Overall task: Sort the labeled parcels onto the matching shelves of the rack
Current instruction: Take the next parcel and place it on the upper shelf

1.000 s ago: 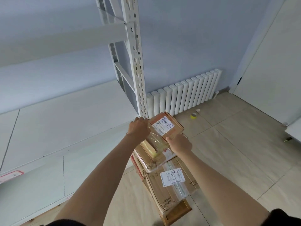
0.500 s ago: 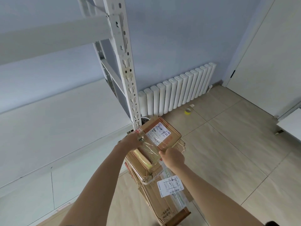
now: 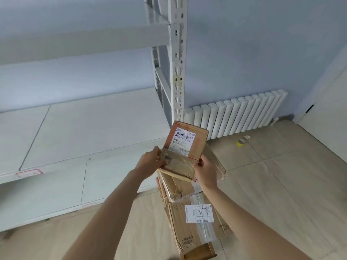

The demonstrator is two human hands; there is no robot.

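A small brown cardboard parcel with a white printed label is tilted up, label facing me, above a stack of parcels. My left hand grips its lower left edge and my right hand grips its lower right corner. Below sits a large taped carton with its own white label, with other flattened brown parcels between. The white metal rack stands at left; its wide middle shelf carries a red-bordered tag on the front edge. A lower shelf lies beneath.
A white radiator runs along the blue wall behind the stack. A yellow tape roll lies on the tiled floor near it. A white door stands at right. A wooden base pokes out under the carton.
Both hands have lifted the small parcel off the stack and tipped it upright, label toward me. The view has swung left, bringing more of the rack's shelves into sight.
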